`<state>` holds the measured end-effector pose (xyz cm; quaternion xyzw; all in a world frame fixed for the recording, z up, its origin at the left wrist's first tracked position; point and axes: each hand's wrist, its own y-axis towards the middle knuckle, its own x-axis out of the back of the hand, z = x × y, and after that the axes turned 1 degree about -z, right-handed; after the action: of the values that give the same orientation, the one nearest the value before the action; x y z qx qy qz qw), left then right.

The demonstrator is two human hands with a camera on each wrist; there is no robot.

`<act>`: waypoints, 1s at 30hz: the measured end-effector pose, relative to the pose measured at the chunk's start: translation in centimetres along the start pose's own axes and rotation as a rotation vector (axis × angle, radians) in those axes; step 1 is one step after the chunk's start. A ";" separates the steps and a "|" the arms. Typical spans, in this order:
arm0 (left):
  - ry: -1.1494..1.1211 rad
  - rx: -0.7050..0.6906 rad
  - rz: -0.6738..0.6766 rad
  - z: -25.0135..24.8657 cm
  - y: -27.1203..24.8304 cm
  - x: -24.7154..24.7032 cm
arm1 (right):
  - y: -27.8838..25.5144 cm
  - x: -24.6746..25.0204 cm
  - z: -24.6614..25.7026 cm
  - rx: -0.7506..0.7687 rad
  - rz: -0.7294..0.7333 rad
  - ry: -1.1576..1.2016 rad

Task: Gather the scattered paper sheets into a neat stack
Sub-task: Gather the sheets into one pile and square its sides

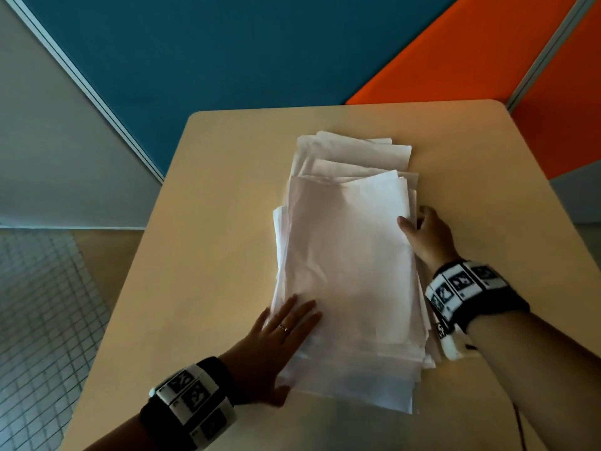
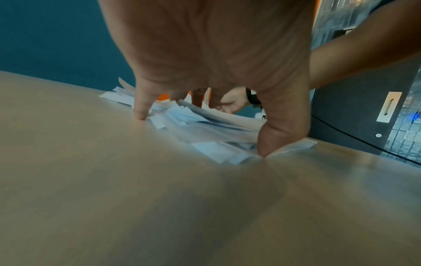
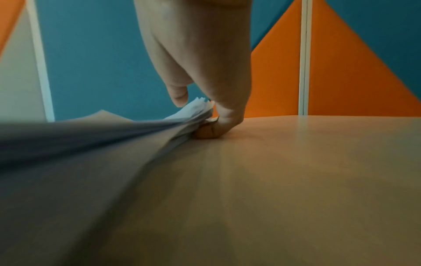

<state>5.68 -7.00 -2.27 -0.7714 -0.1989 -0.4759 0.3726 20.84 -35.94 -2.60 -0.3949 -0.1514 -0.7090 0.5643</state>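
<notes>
Where blue and orange panels (image 1: 247, 53) meet, beige table (image 1: 208, 222)

Your right hand (image 1: 429, 236) is hiding its fingers under the edge of the paper stack (image 1: 351, 265), so you are not seeing their grip from the head view. The near bench (image 3: 296, 180) is blurring in both wrist views, and the frame edges are cutting off both forearms.
</notes>
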 end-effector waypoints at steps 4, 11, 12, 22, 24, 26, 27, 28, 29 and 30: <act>-0.100 -0.025 -0.032 0.4 0.3 0.1 | 0.9 -0.6 0.9 -0.015 0.048 -0.039; -0.022 -0.029 -0.034 1.5 0.1 0.6 | -1.5 0.9 -1.0 0.039 0.296 -0.033; 0.056 -0.023 0.037 1.4 -0.3 0.9 | -1.1 1.3 -1.2 0.043 0.285 -0.037; 0.159 0.010 -0.101 0.4 -0.9 -0.8 | 6.7 0.3 2.2 -0.058 -0.030 0.058; 0.149 -0.011 -0.142 0.0 -1.4 -1.3 | 7.0 -0.1 2.2 -0.028 -0.040 0.040; 0.169 -0.028 -0.141 0.0 -0.9 -0.6 | 7.3 0.0 2.0 0.015 -0.005 0.027; 0.164 0.001 -0.159 0.2 -0.8 0.0 | 7.6 -0.1 1.9 0.031 0.029 0.032; 0.144 0.022 -0.181 1.9 0.9 0.3 | 9.7 -0.4 2.5 0.050 0.064 0.046; 0.142 0.054 -0.175 1.9 1.0 0.6 | 9.5 0.1 2.0 0.047 0.147 0.075; 0.163 0.044 -0.186 1.8 1.6 0.6 | 9.4 0.8 1.9 0.046 0.238 0.090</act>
<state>8.08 -6.64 -2.86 -0.7002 -0.2490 -0.5649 0.3585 30.21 -38.23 -3.01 -0.3647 -0.0940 -0.6504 0.6596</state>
